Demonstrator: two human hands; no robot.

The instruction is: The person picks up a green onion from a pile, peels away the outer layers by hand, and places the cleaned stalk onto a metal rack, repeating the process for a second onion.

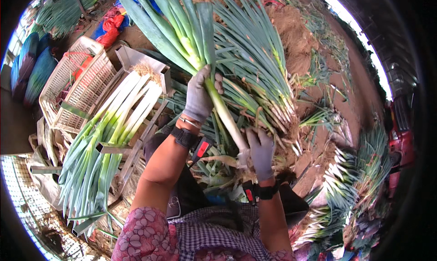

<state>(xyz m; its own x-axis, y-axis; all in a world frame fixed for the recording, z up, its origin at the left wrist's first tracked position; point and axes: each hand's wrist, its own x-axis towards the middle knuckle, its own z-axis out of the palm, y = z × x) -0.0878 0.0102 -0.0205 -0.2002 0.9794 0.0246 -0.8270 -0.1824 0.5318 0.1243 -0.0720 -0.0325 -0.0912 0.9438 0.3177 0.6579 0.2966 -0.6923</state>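
Note:
A large green onion point(223, 108) slants across the middle, its broad green leaves at the top and its white root end low. My left hand point(199, 95), in a grey glove, is wrapped round the stalk just below the leaves. Beside the root end is my gloved right hand point(261, 154), its thumb and fingers closed about that end; its exact grip is partly hidden. Pale loose sheath shows there. Left of my arm, several cleaned green onions point(129, 104) lie on a metal rack point(141, 145), roots toward the far side.
A heap of unpeeled green onions point(255, 56) lies beyond my hands. Far left stands a cream plastic crate point(84, 83) near red bags point(110, 28). Bundles of white-stemmed onions point(339, 181) lie at the right, on soil strewn with leaf scraps point(321, 115).

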